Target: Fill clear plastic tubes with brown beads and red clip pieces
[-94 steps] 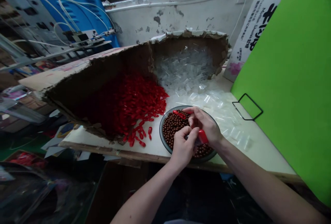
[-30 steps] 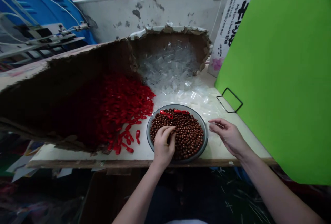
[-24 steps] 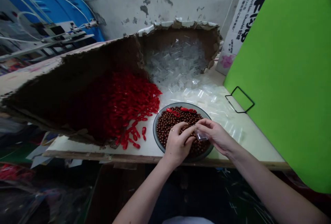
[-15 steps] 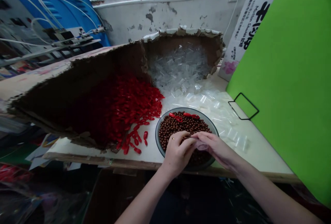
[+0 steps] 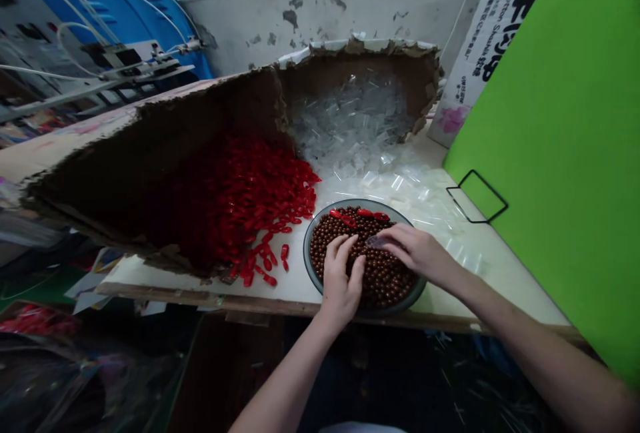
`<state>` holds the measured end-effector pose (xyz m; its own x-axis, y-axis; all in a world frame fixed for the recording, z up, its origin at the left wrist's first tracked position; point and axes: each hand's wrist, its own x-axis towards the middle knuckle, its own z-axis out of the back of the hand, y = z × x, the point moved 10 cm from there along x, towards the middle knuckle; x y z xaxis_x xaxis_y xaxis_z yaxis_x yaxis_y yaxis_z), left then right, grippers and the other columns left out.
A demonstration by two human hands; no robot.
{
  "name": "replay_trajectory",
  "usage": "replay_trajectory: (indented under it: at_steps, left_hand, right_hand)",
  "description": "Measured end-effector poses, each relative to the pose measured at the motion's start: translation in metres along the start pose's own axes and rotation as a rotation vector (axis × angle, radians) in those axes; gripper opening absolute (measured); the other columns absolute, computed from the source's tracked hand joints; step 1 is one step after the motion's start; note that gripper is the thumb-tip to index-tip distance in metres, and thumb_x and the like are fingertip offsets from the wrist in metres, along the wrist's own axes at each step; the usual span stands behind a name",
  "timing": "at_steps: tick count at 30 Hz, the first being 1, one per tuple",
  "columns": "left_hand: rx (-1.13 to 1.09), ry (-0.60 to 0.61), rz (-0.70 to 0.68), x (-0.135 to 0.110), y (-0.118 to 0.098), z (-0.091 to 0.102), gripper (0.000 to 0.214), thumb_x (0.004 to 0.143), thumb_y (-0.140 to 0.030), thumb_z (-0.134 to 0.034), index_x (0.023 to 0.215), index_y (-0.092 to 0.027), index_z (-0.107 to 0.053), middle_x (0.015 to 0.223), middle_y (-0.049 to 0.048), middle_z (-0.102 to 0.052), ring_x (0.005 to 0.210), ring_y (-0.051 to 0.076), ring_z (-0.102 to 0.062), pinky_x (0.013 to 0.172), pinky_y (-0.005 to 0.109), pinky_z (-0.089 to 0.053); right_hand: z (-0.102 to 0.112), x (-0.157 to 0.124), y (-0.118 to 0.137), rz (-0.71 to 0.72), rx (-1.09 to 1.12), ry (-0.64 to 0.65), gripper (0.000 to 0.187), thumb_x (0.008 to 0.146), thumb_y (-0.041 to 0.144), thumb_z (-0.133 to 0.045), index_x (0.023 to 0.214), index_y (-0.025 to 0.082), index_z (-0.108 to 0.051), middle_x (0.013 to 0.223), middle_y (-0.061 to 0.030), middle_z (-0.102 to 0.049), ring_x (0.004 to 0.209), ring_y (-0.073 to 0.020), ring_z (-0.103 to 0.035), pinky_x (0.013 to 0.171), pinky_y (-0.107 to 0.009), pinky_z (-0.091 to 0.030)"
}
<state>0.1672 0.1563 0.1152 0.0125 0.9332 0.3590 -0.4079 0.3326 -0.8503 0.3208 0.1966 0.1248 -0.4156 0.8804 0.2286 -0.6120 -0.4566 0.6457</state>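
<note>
A grey bowl [image 5: 311, 266] full of small brown balls [image 5: 387, 280] stands near the table's front edge. My left hand [image 5: 343, 280] rests over the balls at the bowl's left side, fingers apart and curved, with nothing seen in them. Over the right side, my right hand [image 5: 417, 251] pinches a small clear plastic tube [image 5: 377, 242], its tip close above the balls. Two red plastic pieces [image 5: 343, 218] lie on the balls by the far rim. Whether anything is inside the tube I cannot tell.
A torn cardboard box [image 5: 150, 113] holds a heap of red pieces [image 5: 250, 186] spilling onto the table [image 5: 295, 280]. Clear plastic tubes [image 5: 360, 126] spill out behind the bowl. On the right stands a green panel [image 5: 560, 126] with a black wire handle [image 5: 480, 196].
My hands have moved apart. The left has let go of the clear tube and opened; the right keeps it and has tilted it over the balls. The view has shifted slightly.
</note>
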Motion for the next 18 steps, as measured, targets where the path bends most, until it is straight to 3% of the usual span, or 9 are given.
replay_trajectory:
  at_steps: [3,6,11,15,18]
  left_hand:
    - [0.035,-0.056,0.056,0.001,0.009,0.004,0.036,0.09,-0.021,-0.045,0.126,-0.021,-0.05,0.128,0.0107,-0.048,0.124,0.021,-0.044,0.11,0.041,-0.033]
    - [0.042,-0.028,0.099,0.003,0.017,-0.001,0.04,0.089,-0.017,-0.044,0.129,-0.02,-0.047,0.13,0.0114,-0.047,0.125,0.021,-0.043,0.11,0.043,-0.032]
    - [0.033,0.052,0.122,0.005,0.023,-0.011,0.045,0.085,-0.011,-0.043,0.13,-0.019,-0.045,0.129,0.0121,-0.048,0.124,0.021,-0.045,0.11,0.043,-0.033]
    - [0.0,0.094,0.111,0.006,0.019,-0.014,0.044,0.086,-0.013,-0.042,0.13,-0.02,-0.046,0.129,0.0115,-0.05,0.123,0.021,-0.046,0.11,0.042,-0.033]
    - [-0.025,0.087,0.114,0.005,0.018,-0.013,0.041,0.089,-0.016,-0.042,0.129,-0.021,-0.047,0.13,0.0107,-0.052,0.123,0.02,-0.047,0.109,0.042,-0.034]
  right_hand:
    - [-0.01,0.015,-0.019,0.058,-0.329,0.096,0.02,0.088,0.02,-0.048,0.097,0.021,-0.066,0.096,-0.0097,-0.063,0.088,-0.0239,-0.059,0.078,-0.038,-0.048]
    - [-0.034,0.022,-0.024,0.107,-0.405,0.205,0.023,0.086,0.008,-0.045,0.083,0.019,-0.065,0.092,-0.011,-0.062,0.09,-0.0241,-0.056,0.077,-0.035,-0.047]
    - [-0.064,0.026,-0.012,0.162,-0.27,0.268,0.022,0.084,0.007,-0.047,0.086,0.019,-0.066,0.094,-0.0092,-0.064,0.09,-0.0208,-0.059,0.081,-0.033,-0.048]
    - [-0.062,0.028,-0.014,0.119,-0.112,0.239,0.025,0.084,0.011,-0.05,0.102,0.018,-0.065,0.102,-0.0064,-0.067,0.095,-0.0178,-0.063,0.089,-0.033,-0.048]
    - [-0.058,0.027,-0.021,0.012,0.23,0.221,0.023,0.084,0.019,-0.054,0.104,0.018,-0.065,0.104,-0.004,-0.069,0.098,-0.0183,-0.063,0.093,-0.035,-0.047]
